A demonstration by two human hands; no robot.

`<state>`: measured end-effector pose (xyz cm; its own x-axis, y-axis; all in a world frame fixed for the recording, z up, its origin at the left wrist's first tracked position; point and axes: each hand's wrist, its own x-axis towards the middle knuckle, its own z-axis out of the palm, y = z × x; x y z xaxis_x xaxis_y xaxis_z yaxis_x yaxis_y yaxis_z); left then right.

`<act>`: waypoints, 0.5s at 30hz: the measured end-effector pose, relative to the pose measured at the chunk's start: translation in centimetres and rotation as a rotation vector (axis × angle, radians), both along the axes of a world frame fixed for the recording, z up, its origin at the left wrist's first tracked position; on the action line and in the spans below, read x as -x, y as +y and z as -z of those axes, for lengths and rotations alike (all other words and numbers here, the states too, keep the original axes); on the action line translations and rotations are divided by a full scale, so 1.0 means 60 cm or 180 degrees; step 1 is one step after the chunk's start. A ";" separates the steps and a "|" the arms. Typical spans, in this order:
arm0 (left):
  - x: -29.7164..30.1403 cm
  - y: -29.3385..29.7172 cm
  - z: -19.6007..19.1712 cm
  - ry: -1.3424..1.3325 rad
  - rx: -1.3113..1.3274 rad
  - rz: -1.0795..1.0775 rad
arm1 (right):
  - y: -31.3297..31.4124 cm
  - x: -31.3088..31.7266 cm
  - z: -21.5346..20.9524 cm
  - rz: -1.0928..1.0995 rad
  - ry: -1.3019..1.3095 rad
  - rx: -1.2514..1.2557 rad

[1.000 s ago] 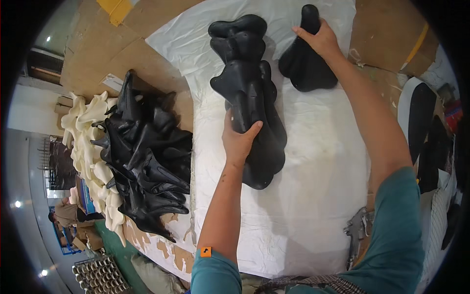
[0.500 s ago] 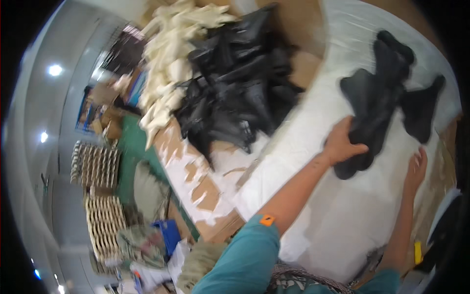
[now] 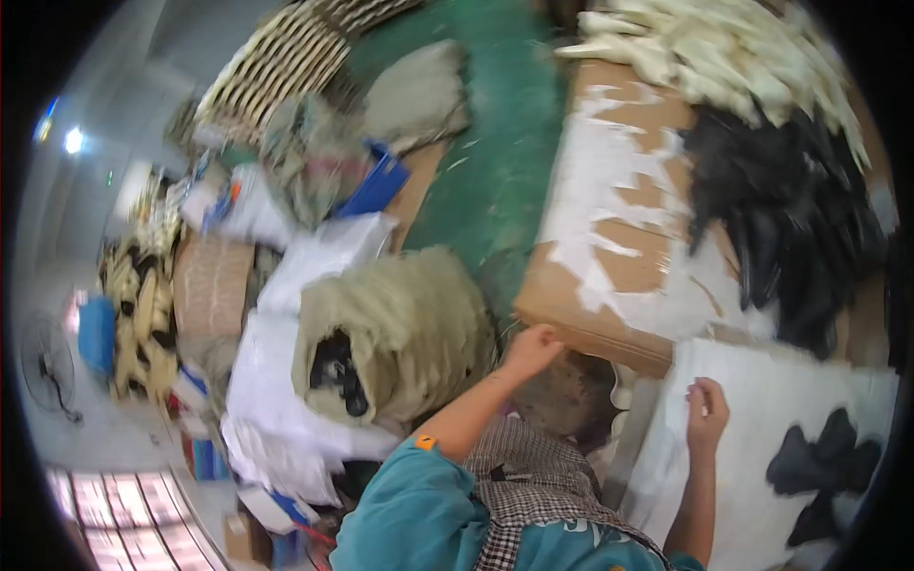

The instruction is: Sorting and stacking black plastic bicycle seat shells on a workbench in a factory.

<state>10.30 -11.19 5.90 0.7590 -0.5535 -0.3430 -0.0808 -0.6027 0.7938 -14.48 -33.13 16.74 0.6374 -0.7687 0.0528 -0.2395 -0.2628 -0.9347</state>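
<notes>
My left hand (image 3: 533, 350) is raised by the front corner of a cardboard box, its fingers curled in and nothing visible in them. Over the left part of a white-covered table (image 3: 666, 490) hovers my right hand (image 3: 706, 411), fingers loosely bent and apart, holding nothing. Flat black pieces with rounded, lobed ends (image 3: 824, 457) lie on that table to the right of it, touching neither hand. A heap of shiny black limp pieces (image 3: 781, 224) rests on the cardboard box (image 3: 609, 328), beyond my hands.
Cream-coloured pieces (image 3: 714, 48) are piled behind the black heap. To my left stands a bulging olive sack (image 3: 409, 328) with black items in its mouth, beside white sacks (image 3: 286, 366). Farther off are a blue bin (image 3: 376, 181) and green floor (image 3: 505, 143).
My view has swung to the left. My left hand has come off the flat black pieces, moved left and closed. The right hand is still near the table, its fingers bent.
</notes>
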 end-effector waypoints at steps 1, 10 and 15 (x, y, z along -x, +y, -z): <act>-0.025 0.079 0.012 0.0112 -0.0093 -0.0457 | 0.028 -0.050 -0.003 -0.0325 0.0151 -0.0165; -0.067 0.668 0.140 -0.0239 -0.0340 -0.3482 | 0.425 -0.496 0.090 -0.3045 0.0490 -0.0165; -0.078 0.764 0.160 0.0009 0.0714 -0.4927 | 0.720 -0.669 0.119 -0.4688 -0.0045 0.0567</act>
<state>14.97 34.65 -3.69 0.6164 0.6973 -0.3660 0.4839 0.0312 0.8745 25.67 10.07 9.62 0.8171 0.5698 0.0874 0.3461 -0.3637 -0.8648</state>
